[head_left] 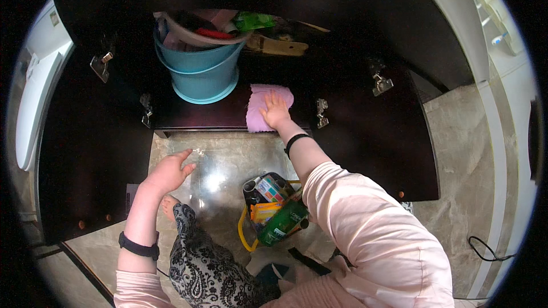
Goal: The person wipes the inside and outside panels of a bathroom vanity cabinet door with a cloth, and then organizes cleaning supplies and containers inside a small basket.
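Note:
A pink cloth (258,98) lies on the dark floor of an open cabinet (188,115), close to its front edge. My right hand (276,112) rests flat on the cloth with its fingers spread, pressing it from above without gripping it. Just left of the cloth stands a blue bucket (205,78), with a pale basin (182,31) full of mixed items set in its top. My left hand (171,172) hovers over the tiled floor in front of the cabinet, thumb and fingers apart, holding nothing.
Cabinet doors stand open at left (91,154) and right (377,148), with metal hinges (382,84). A container with a yellow handle (245,234) sits on the floor between my arms, holding a green package (283,222). Wooden-handled brushes (279,47) lie deeper inside.

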